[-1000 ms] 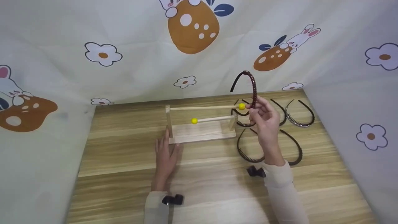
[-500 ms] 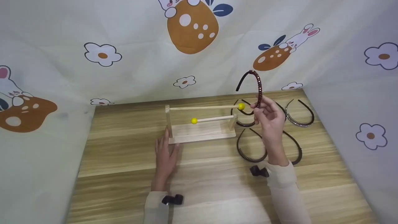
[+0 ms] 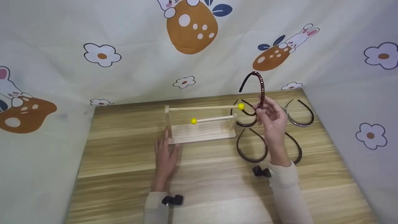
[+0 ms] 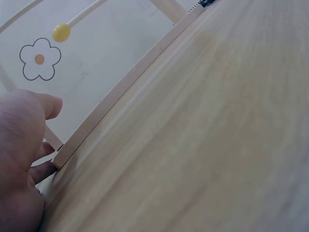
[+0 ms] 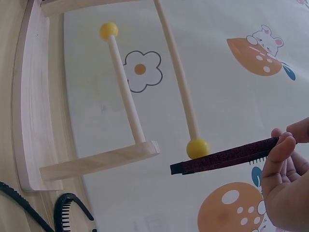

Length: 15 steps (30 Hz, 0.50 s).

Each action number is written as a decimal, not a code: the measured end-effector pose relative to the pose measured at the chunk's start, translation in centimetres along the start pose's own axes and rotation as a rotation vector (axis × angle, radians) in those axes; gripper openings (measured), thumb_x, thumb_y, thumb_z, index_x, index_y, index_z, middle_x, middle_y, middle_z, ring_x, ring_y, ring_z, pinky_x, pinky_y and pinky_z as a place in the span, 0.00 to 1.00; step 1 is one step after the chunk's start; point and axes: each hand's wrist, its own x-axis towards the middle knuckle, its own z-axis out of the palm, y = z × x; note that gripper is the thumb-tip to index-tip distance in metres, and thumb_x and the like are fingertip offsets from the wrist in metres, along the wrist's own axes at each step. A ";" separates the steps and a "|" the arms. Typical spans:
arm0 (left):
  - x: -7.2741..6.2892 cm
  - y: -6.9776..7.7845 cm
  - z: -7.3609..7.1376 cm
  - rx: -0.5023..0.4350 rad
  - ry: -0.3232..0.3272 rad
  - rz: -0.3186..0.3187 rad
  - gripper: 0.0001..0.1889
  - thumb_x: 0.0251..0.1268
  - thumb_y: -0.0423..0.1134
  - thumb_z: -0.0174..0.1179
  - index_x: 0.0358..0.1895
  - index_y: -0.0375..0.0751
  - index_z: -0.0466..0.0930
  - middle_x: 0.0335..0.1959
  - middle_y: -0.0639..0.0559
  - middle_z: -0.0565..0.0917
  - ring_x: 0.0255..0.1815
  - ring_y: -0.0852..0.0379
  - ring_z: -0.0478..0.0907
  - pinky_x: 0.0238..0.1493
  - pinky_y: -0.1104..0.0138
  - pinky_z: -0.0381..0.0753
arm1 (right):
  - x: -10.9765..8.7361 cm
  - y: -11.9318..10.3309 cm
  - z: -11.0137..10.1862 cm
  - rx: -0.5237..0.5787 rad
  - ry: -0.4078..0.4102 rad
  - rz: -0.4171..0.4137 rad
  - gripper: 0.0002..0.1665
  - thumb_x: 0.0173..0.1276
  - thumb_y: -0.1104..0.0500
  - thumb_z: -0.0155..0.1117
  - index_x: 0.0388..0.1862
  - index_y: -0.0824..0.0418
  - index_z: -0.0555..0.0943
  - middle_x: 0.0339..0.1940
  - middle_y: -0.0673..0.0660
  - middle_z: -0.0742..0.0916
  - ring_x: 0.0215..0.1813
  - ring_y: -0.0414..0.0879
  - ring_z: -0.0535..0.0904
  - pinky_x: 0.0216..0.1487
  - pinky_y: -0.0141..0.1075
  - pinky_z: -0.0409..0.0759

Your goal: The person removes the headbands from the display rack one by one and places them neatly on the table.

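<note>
A dark headband (image 3: pixel 262 88) with reddish beads stands upright in my right hand (image 3: pixel 275 123), pinched near one end between thumb and fingers. It is just right of the yellow ball (image 3: pixel 241 106) on the upper rod of a wooden stand (image 3: pixel 202 138). No headband hangs on either rod. The lower rod carries another yellow ball (image 3: pixel 194 121) at its left end. My left hand (image 3: pixel 164 157) lies at the stand's left end. In the left wrist view, its fingers (image 4: pixel 43 169) touch the base's end, with the thumb held apart.
Several headbands lie on the wooden table (image 3: pixel 124 174), right of the stand: a toothed one (image 3: pixel 253 160) in front, one with shiny stones (image 3: pixel 300 123) farther right, and another (image 3: pixel 298 149) partly behind my right wrist. A patterned cloth (image 3: pixel 140 71) rises behind and at both sides.
My right hand has moved a little to the right with the headband, away from the upper rod's yellow ball. My left hand and the stand stay in place.
</note>
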 end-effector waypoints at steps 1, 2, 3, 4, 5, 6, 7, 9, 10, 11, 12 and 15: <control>0.0 0.0 0.0 -0.005 0.002 -0.002 0.41 0.88 0.46 0.58 0.92 0.42 0.49 0.89 0.39 0.62 0.90 0.37 0.57 0.92 0.47 0.29 | 0.0 0.0 -0.1 -0.004 0.004 0.004 0.24 0.72 0.80 0.63 0.64 0.70 0.86 0.40 0.64 0.91 0.31 0.44 0.80 0.26 0.26 0.78; 0.0 0.0 0.0 -0.007 0.003 -0.002 0.41 0.88 0.46 0.58 0.92 0.42 0.49 0.89 0.39 0.62 0.90 0.37 0.57 0.92 0.47 0.29 | 0.0 0.1 -0.2 -0.012 0.009 0.009 0.24 0.71 0.80 0.63 0.63 0.69 0.87 0.40 0.63 0.91 0.31 0.45 0.80 0.26 0.26 0.78; -0.1 0.0 0.0 -0.008 0.004 -0.003 0.41 0.88 0.46 0.59 0.92 0.42 0.49 0.89 0.39 0.62 0.90 0.37 0.57 0.92 0.47 0.29 | 0.0 0.1 -0.3 -0.017 0.012 0.015 0.23 0.71 0.80 0.63 0.63 0.70 0.86 0.40 0.62 0.91 0.31 0.44 0.80 0.26 0.26 0.78; -0.1 0.0 0.0 -0.009 0.005 -0.004 0.41 0.88 0.46 0.59 0.92 0.42 0.49 0.89 0.38 0.62 0.90 0.37 0.57 0.92 0.47 0.29 | 0.0 0.2 -0.3 -0.026 0.014 0.021 0.23 0.71 0.80 0.63 0.63 0.71 0.86 0.40 0.61 0.91 0.31 0.44 0.80 0.27 0.26 0.78; -0.1 0.0 0.0 -0.008 0.006 -0.004 0.41 0.88 0.46 0.59 0.92 0.42 0.49 0.89 0.38 0.62 0.90 0.37 0.57 0.92 0.47 0.29 | 0.0 0.2 -0.4 -0.034 0.016 0.028 0.23 0.71 0.80 0.63 0.63 0.71 0.86 0.40 0.60 0.91 0.31 0.43 0.80 0.27 0.26 0.78; -0.1 0.0 0.0 -0.007 0.005 -0.005 0.41 0.88 0.46 0.59 0.92 0.42 0.49 0.89 0.38 0.62 0.90 0.37 0.57 0.92 0.47 0.29 | 0.0 0.3 -0.6 -0.038 0.017 0.036 0.23 0.71 0.80 0.63 0.63 0.71 0.85 0.40 0.58 0.91 0.31 0.43 0.79 0.27 0.26 0.78; -0.1 0.0 0.0 -0.003 0.003 -0.004 0.41 0.88 0.46 0.59 0.92 0.41 0.49 0.89 0.38 0.62 0.90 0.36 0.57 0.92 0.46 0.29 | 0.0 0.3 -0.7 -0.031 0.019 0.045 0.23 0.71 0.80 0.62 0.62 0.72 0.85 0.40 0.58 0.91 0.31 0.43 0.79 0.27 0.26 0.78; -0.1 0.1 0.1 0.005 -0.003 -0.003 0.41 0.88 0.46 0.58 0.92 0.39 0.49 0.89 0.37 0.61 0.90 0.35 0.56 0.92 0.45 0.29 | 0.0 0.5 -0.9 -0.026 0.025 0.058 0.22 0.70 0.81 0.62 0.60 0.72 0.85 0.40 0.58 0.92 0.31 0.42 0.79 0.27 0.26 0.78; -0.1 0.1 0.1 0.009 -0.006 -0.003 0.41 0.88 0.46 0.58 0.92 0.39 0.49 0.90 0.37 0.60 0.90 0.35 0.56 0.92 0.44 0.30 | 0.0 0.6 -1.1 -0.024 0.027 0.064 0.22 0.70 0.82 0.62 0.60 0.72 0.85 0.40 0.58 0.92 0.31 0.41 0.80 0.27 0.26 0.78; 0.0 0.1 0.1 0.015 -0.009 -0.003 0.41 0.88 0.46 0.58 0.92 0.38 0.48 0.90 0.36 0.60 0.90 0.34 0.55 0.92 0.44 0.30 | 0.0 0.6 -1.2 -0.020 0.029 0.067 0.21 0.69 0.82 0.62 0.59 0.72 0.85 0.41 0.59 0.92 0.31 0.41 0.80 0.27 0.26 0.78; 0.0 0.2 0.1 0.020 -0.011 -0.004 0.41 0.88 0.46 0.58 0.92 0.38 0.48 0.90 0.36 0.59 0.90 0.34 0.55 0.92 0.43 0.30 | 0.0 0.7 -1.4 -0.020 0.031 0.070 0.22 0.69 0.83 0.62 0.58 0.71 0.85 0.41 0.60 0.91 0.31 0.41 0.80 0.27 0.26 0.78; 0.0 0.2 0.0 0.025 -0.019 -0.011 0.41 0.89 0.47 0.57 0.92 0.37 0.48 0.90 0.36 0.59 0.90 0.34 0.54 0.92 0.43 0.30 | 0.1 0.9 -1.8 -0.038 0.035 0.072 0.23 0.67 0.84 0.63 0.57 0.69 0.86 0.42 0.59 0.91 0.31 0.41 0.80 0.27 0.26 0.78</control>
